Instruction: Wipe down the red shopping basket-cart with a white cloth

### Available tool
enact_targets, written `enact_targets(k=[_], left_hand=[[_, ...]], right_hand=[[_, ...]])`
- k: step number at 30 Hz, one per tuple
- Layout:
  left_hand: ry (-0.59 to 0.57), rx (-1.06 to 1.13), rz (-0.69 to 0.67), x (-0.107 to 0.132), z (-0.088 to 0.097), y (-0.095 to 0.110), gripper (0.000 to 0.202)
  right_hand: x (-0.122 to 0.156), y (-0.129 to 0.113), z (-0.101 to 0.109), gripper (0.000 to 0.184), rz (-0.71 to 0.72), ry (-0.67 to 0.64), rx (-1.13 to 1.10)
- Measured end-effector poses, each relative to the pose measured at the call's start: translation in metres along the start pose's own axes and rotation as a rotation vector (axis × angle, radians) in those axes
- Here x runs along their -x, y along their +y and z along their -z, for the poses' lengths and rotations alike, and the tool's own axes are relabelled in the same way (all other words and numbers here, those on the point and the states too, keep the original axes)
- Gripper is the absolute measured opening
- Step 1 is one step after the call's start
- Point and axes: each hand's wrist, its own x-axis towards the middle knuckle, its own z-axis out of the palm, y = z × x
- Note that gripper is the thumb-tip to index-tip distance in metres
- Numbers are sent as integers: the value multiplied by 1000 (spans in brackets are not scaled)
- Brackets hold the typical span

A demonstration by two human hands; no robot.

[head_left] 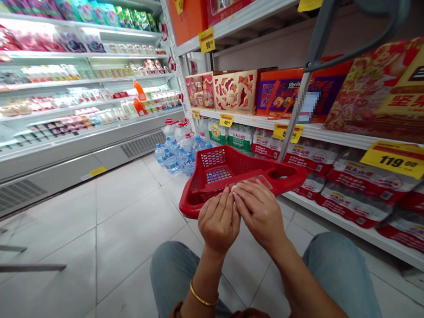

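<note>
I see left hand [218,221], right hand [260,214] | grip together, clamped on clear plastic packet [251,182] | above red basket [189,207] | bottled water [171,161] beyond

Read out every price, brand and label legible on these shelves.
"119.00" on the large yellow price tag
"98.00" on the upper yellow price tag
"49" on the lower yellow price tag
"坚果" on the red gift box
"农夫山泉" on the wrapped water packs
Chilled-case packaging: too small to read.
</note>
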Motion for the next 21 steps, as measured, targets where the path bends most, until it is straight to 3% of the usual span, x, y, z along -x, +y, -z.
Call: enact_targets(k=[8, 21], left_hand=[[45, 13, -91, -6, -1, -7, 28], [40, 40, -118, -7, -2, -15, 29]], right_hand=[[-3, 22, 4, 18, -52, 46, 53], [-3, 39, 10, 19, -130, 60, 70]])
